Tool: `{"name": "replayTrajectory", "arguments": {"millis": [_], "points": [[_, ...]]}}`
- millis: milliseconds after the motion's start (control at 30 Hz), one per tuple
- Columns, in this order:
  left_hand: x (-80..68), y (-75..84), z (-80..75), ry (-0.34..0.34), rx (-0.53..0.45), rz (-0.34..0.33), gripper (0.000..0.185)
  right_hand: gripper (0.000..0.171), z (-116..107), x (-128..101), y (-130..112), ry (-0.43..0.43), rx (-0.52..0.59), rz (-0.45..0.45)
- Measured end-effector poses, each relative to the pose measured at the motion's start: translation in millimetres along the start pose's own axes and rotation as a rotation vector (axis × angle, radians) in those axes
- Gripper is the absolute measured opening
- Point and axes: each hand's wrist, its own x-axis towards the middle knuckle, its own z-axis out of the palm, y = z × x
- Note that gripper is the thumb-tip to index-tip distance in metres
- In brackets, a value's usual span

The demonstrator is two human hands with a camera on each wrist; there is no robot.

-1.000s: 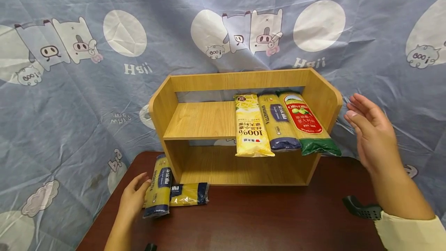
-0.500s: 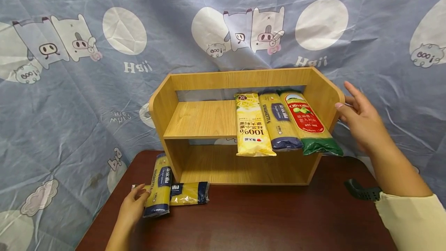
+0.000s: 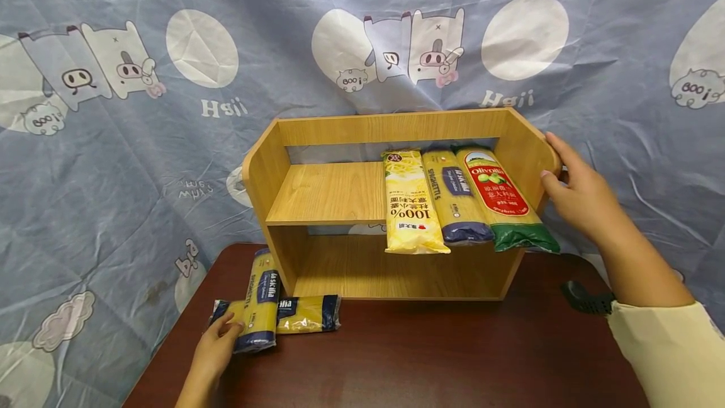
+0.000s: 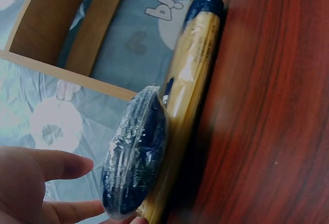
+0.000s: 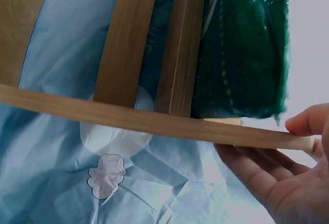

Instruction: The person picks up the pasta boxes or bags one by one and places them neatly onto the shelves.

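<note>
My right hand [image 3: 586, 197] holds the right side panel of a two-tier wooden shelf [image 3: 331, 191], thumb on the inner side, fingers [image 5: 252, 170] along the outside. At the left, my left hand [image 3: 214, 348] is beside a la Sicilia spaghetti pack [image 3: 262, 301], which lies across a second spaghetti pack [image 3: 306, 315]. In the left wrist view, the thumb stands apart from the upper pack's dark end [image 4: 133, 157], and the other fingers reach its lower edge. On the upper shelf lie a yellow noodle pack [image 3: 412, 206], another spaghetti pack [image 3: 457, 197] and a red-labelled Olivoilà pasta pack [image 3: 501, 194].
The shelf stands on a dark red-brown table [image 3: 408, 357]. Behind it hangs a blue-grey cloth [image 3: 272, 30] printed with pigs. The three upper packs jut past the shelf's front edge. A black strap [image 3: 586, 300] sits at the right wrist.
My right hand has moved left onto the shelf's side panel and taken hold of it. My left hand has moved slightly down beside the stacked packs. The packs have stayed in place.
</note>
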Motion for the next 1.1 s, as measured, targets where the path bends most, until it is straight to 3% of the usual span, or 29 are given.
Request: {"name": "replayTrajectory", "arguments": {"millis": [133, 267, 700, 900, 1100], "points": [[-0.2, -3.9, 3.9, -0.002, -0.013, -0.020, 0.064, 0.067, 2, 0, 1, 0.023, -0.106, -0.024], [-1.5, -9.0, 10.1, -0.028, -0.101, -0.033, 0.063, 0.066, 4, 0, 4, 0.043, -0.179, -0.047], [3.1, -13.6, 20.7, -0.127, -0.450, -0.107, 0.079, 0.068, 5, -1, 9, 0.034, -0.102, -0.045], [5.1, -16.1, 21.4, -0.170, -0.542, -0.145, 0.086, 0.068, 6, -1, 8, 0.059, -0.150, -0.038], [5.5, -18.0, 24.2, -0.170, -0.615, -0.181, 0.094, 0.068, 8, -2, 7, 0.069, -0.162, -0.028]]}}
